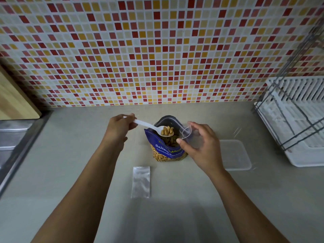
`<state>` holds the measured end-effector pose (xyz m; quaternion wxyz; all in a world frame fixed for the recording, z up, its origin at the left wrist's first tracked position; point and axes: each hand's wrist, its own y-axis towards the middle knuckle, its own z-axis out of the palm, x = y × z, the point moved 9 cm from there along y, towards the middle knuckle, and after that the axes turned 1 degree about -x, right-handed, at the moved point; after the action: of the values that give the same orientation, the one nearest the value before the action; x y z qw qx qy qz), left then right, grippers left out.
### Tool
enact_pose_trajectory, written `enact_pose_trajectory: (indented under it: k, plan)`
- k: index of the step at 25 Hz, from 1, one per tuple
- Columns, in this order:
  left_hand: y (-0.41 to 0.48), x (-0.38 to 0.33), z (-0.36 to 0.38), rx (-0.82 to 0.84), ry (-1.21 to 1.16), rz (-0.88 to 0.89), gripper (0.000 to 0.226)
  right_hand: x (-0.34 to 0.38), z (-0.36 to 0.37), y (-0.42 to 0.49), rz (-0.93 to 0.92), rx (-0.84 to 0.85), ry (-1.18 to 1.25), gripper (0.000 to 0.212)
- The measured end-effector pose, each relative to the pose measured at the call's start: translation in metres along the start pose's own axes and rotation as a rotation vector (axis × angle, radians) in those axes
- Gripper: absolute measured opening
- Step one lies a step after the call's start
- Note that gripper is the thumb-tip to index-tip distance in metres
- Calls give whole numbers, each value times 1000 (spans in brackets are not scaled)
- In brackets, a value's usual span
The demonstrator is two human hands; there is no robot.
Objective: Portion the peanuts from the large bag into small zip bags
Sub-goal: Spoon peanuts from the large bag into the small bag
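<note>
Peanuts [167, 131], golden, heaped on white spoon [154, 128] above open blue bag [164, 148]

The large peanut bag [166, 146] stands upright near the middle of the counter [70, 172], well out from the tiled wall [157, 50] behind it. Over its open mouth sits the spoon [158, 129] with peanuts [167, 131] in its bowl — the left hand [121, 128] holds the handle from the left. The right hand [198, 146] holds 1 small zip bag [188, 133] just right of the mouth. Another zip bag [141, 182] lies flat in front of the large bag, to its left. A lidded container [235, 155] rests to the right, a dish rack [296, 123] beyond it — and a sink [12, 137] sits at far left.
</note>
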<state>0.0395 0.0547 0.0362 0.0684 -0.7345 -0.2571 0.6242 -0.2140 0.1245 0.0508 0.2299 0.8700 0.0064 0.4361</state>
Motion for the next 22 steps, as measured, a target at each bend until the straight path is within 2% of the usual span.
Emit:
enact_pose_trajectory:
  k: [6, 11, 14, 17, 19, 20, 22]
  plan:
    - [-3, -35, -14, -8, -53, 40, 10, 13, 16, 8, -16, 65, -139, 59]
    - [-17, -65, -7, 17, 33, 130, 11, 21, 16, 15, -8, 31, -96, 57]
    - [-38, -94, 11, 77, 141, 330, 13, 27, 16, 17, -9, 8, -47, 55]
    - [-76, -127, 34, 153, 415, 712, 21, 29, 13, 17, 35, -53, 53, 55]
    - [-103, -143, 38, 131, 560, 934, 22, 27, 11, 16, 66, -76, 111, 53]
    - [-108, -151, 33, 82, 564, 976, 22, 26, 11, 16, 75, -77, 132, 51]
    - [-99, -160, 10, -12, 417, 909, 22, 20, 10, 15, 117, -83, 178, 48]
